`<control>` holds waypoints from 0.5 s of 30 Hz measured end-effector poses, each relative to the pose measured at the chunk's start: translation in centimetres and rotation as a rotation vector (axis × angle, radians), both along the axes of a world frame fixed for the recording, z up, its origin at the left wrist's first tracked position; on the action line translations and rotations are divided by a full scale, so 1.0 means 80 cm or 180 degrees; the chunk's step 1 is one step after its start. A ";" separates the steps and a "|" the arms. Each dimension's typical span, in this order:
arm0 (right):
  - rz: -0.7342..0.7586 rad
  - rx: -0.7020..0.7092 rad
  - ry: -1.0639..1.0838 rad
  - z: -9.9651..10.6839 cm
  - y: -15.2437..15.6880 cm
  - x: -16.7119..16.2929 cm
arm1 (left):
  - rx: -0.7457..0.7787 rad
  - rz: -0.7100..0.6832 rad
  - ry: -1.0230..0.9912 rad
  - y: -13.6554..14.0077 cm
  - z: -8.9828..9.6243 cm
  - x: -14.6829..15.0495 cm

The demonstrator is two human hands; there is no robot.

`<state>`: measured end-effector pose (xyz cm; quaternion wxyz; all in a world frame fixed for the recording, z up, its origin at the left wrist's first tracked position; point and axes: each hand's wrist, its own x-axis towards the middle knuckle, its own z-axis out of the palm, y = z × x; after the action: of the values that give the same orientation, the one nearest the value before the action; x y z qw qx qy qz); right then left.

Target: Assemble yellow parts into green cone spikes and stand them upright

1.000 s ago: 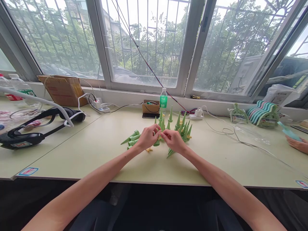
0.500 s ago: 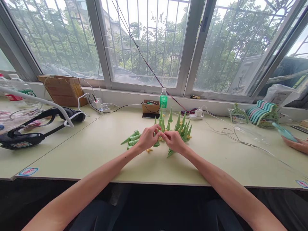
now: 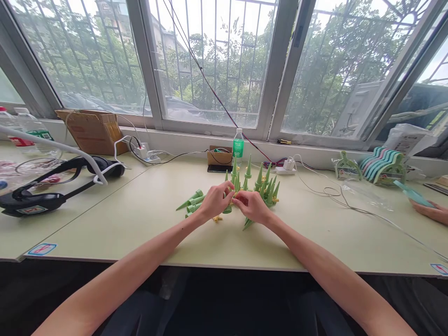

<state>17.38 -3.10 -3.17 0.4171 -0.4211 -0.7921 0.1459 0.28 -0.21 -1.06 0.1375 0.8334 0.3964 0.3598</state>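
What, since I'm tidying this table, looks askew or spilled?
No spill shows. Several green cones lie on their sides by the left hand, while upright cones stand farther back, so they look slightly askew.

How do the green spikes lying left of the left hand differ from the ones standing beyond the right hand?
Pose: the lying spikes are on their sides, while the standing spikes point up.
Colour: yellow parts show among the standing spikes; none shows on the lying spikes.
Shared: both groups are green and taper to a point.
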 end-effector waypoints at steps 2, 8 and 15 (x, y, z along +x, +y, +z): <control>0.0000 0.0003 0.0031 0.000 0.000 0.000 | 0.0012 -0.0005 0.0016 0.001 0.000 -0.001; -0.0010 -0.0040 0.0053 0.002 -0.002 0.000 | 0.0034 0.0000 0.0037 0.002 -0.002 -0.001; -0.0051 -0.0018 0.0006 -0.001 0.001 -0.001 | 0.0035 -0.0031 -0.0043 -0.001 0.000 0.000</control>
<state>17.32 -3.05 -3.21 0.4178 -0.4284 -0.7879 0.1452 0.29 -0.25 -1.07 0.1373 0.8336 0.3893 0.3670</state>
